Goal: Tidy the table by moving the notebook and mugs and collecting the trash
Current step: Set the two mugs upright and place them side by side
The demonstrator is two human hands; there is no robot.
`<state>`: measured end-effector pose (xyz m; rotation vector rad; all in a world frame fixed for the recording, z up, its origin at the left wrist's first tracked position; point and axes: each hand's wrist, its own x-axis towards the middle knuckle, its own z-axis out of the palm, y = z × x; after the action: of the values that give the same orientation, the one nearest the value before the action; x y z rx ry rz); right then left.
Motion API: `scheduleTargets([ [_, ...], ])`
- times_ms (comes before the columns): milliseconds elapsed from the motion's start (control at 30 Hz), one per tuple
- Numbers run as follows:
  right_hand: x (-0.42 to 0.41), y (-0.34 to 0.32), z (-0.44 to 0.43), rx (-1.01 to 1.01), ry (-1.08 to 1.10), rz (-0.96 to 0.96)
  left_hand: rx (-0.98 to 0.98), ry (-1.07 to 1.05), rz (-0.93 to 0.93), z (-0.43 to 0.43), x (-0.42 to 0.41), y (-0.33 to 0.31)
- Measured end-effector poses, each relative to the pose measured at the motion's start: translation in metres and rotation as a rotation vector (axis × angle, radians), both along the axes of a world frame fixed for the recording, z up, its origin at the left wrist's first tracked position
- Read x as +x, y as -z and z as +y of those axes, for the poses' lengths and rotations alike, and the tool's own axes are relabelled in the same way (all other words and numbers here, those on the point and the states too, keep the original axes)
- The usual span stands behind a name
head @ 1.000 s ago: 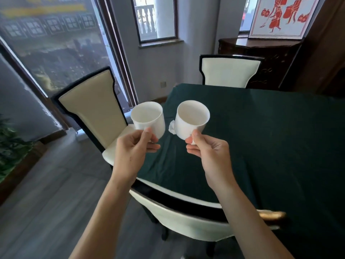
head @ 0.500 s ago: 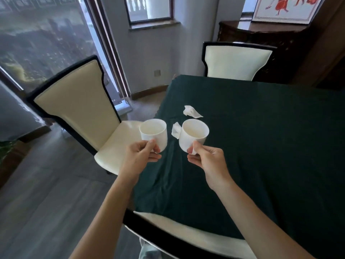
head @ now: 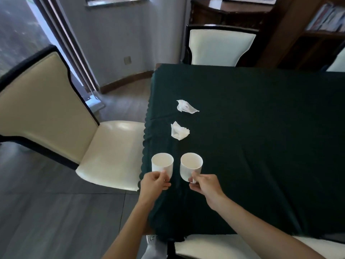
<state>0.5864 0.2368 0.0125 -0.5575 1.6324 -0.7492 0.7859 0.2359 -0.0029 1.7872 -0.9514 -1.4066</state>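
Two empty white mugs stand upright side by side near the left edge of the dark green table (head: 261, 128). My left hand (head: 154, 184) grips the left mug (head: 162, 166) by its handle. My right hand (head: 204, 185) grips the right mug (head: 190, 168) the same way. Whether the mugs touch the cloth I cannot tell. Two crumpled white tissues lie beyond them: the nearer tissue (head: 178, 131) and the farther tissue (head: 185, 106). No notebook is in view.
A cream chair (head: 56, 116) stands at the table's left side, another cream chair (head: 220, 45) at the far end, and a third chair (head: 224, 245) right below me. A dark wooden cabinet (head: 224, 12) and shelves (head: 326, 30) stand behind.
The view tilted down and both hands lowered the mugs toward the table near its left edge. The second tissue, hidden behind the right mug before, now shows.
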Motion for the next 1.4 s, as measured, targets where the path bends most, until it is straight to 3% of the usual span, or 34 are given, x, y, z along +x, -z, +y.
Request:
scheduleTargets([
  [433,-0.004,0.023,0.021,0.049,0.081,-0.023,0.022,0.002,0.093,0.033,-0.004,0.037],
  [633,-0.017,0.031,0.028,0.065,-0.008,-0.037,0.036,-0.056,0.085,0.053,-0.012,0.041],
  [1167,-0.065,0.035,0.027,0.093,-0.33,-0.05,0.023,-0.088,-0.356,0.068,-0.024,0.021],
  [1400,-0.102,0.019,-0.009,0.04,-0.486,0.139,0.099,-0.145,-0.425,0.046,0.005,-0.003],
])
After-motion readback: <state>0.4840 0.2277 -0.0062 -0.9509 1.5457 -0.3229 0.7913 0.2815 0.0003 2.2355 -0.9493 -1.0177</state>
